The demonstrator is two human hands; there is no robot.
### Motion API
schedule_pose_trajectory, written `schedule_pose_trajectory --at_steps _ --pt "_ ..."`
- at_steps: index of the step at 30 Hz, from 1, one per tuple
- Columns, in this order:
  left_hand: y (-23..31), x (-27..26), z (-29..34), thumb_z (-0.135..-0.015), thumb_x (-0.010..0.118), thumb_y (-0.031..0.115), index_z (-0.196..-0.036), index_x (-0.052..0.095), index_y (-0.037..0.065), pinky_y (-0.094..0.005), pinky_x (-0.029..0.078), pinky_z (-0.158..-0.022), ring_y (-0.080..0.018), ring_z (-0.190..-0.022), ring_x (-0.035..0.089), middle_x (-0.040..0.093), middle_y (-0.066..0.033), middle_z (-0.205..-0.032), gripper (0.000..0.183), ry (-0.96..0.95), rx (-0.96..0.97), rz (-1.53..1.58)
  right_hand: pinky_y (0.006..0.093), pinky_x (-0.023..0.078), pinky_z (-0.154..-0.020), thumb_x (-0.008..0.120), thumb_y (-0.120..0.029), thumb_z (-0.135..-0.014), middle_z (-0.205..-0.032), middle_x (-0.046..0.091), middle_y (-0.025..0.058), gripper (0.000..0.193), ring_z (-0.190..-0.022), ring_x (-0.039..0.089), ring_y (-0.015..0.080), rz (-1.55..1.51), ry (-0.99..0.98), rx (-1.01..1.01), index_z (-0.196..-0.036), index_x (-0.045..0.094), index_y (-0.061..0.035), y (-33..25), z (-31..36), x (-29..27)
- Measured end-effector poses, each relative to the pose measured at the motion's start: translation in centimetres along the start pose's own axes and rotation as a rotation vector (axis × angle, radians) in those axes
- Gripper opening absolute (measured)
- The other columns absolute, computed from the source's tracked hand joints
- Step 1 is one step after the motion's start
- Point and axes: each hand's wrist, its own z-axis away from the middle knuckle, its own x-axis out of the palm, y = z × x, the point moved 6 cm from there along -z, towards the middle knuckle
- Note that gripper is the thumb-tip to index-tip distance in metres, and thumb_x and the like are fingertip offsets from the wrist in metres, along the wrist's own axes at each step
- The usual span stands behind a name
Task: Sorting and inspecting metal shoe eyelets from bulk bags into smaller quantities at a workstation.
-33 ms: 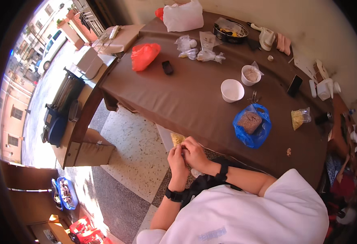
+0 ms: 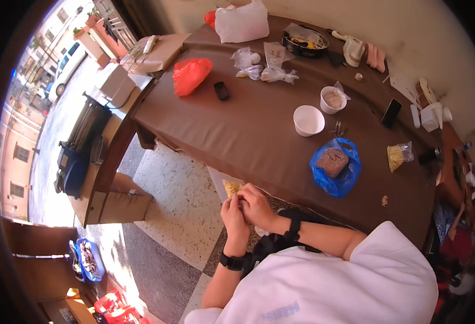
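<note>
Just off the table's near edge, a small clear bag of yellow grains [image 2: 230,187] pokes out beyond my fingertips. My left hand [image 2: 234,220] pinches at its gathered end, fingers closed. Pressed against it, my right hand [image 2: 256,207] is closed on the same end. The exact grip and the bag's neck are hidden behind my fingers. To the right on the table, a blue plastic bag [image 2: 347,183] lies opened around a clear bag of reddish-brown grains [image 2: 332,162]. Farther right rests another clear bag of yellow grains [image 2: 398,156].
On the brown-covered table [image 2: 237,124] stand a white bowl [image 2: 309,121] and a white cup of pale powder [image 2: 333,100]. A phone [image 2: 391,113] lies right of them. Behind are small knotted bags [image 2: 278,75], a red bag [image 2: 191,76] and a black round tray [image 2: 305,42].
Both hands have shifted slightly left with the small bag of yellow grains, and more of it shows beyond my fingers. The things on the table stay put.
</note>
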Motion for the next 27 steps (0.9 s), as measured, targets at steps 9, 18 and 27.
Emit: schedule_pose_trajectory --at_steps 9,18,27 --pt "2.8 -0.1 -6.6 -0.091 0.048 0.013 -0.092 0.054 -0.002 -0.0241 0.046 -0.066 -0.0126 -0.076 0.055 0.058 -0.0062 -0.084 0.016 -0.065 -0.054 0.042 0.0389 0.042 -0.069 0.058 -0.004 -0.069 -0.081 0.052 0.0136 0.012 -0.079 0.052 0.0307 0.173 0.012 -0.084 -0.078 0.053 -0.0001 1.7 -5.5 3.7" --pt "6.1 8.2 -15.3 -0.085 0.052 0.003 -0.094 0.056 -0.006 -0.023 0.046 -0.066 -0.0126 -0.075 0.057 0.059 -0.0075 -0.088 0.013 -0.198 0.029 -0.197 0.0392 0.042 -0.066 0.057 0.0 -0.068 -0.076 0.049 0.0129 0.012 -0.073 0.051 0.0313 0.224 0.287 -0.098 -0.078 0.05 -0.0002 5.6 -13.2 1.0" --pt "2.5 13.3 -23.0 -0.088 0.047 0.008 -0.093 0.056 -0.007 -0.0245 0.045 -0.065 -0.0142 -0.076 0.055 0.057 -0.0083 -0.085 0.017 -0.312 -0.268 -0.268 0.0392 0.044 -0.064 0.054 0.001 -0.069 -0.08 0.049 0.0156 0.013 -0.073 0.051 0.0327 0.209 0.328 -0.036 -0.08 0.049 0.0006 11.0 -18.4 -1.2"
